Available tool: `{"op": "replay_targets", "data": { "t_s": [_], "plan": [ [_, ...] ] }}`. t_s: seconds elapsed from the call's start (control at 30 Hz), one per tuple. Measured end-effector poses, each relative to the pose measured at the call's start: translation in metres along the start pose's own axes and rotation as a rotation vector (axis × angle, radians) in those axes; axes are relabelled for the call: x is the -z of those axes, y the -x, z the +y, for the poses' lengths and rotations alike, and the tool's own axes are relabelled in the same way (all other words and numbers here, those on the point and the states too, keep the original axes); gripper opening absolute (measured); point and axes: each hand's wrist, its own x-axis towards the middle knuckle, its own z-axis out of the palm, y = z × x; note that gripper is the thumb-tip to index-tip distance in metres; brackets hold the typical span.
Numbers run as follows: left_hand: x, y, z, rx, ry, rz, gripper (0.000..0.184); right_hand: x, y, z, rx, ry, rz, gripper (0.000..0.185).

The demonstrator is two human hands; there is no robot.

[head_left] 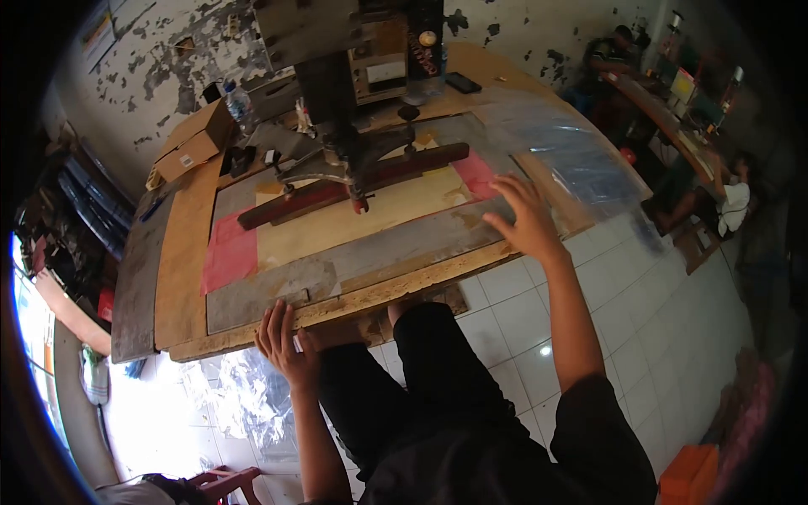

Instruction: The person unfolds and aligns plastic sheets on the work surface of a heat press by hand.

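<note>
Head view: seemingly set-up; right hand [534,225] spread at the bar's [421,164] three o'clock, left hand [288,352] loose at seven; next needs clear fingers.

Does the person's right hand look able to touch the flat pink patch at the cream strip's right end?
Probably yes: the right hand is beside the pink patch, with nothing visible between them.

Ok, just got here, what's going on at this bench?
A person sits at a worktable with a press-like machine. Their left hand is at the front edge; their right hand, open and apparently empty, is by the pink material at the right end of a cream sheet. The machine's long bar spans the cream sheet; can't tell whether it touches.
</note>
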Motion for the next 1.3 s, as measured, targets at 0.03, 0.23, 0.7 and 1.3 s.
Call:
{"op": "replay_targets", "data": {
  "t_s": [0.03,0.23,0.7,1.3],
  "plan": [
    [-0.001,0.0,0.001,0.01,0.017,0.002,0.038,0.0,0.005,0.02,-0.028,0.121,-0.009,0.037],
    [-0.018,0.001,-0.003,-0.005,-0.035,0.107,0.039,-0.015,0.025,0.052,-0.401,-0.172,-0.132,0.038],
    [0.026,-0.12,-0.055,0.112,0.195,-0.085,0.022,-0.012,0.008,0.044,-0.415,-0.154,-0.081,0.024],
    [0.015,-0.122,-0.051,0.352,0.235,-0.26,0.03,-0.037,-0.03,0.073,-0.402,-0.178,0.065,0.024]
  ]
}}
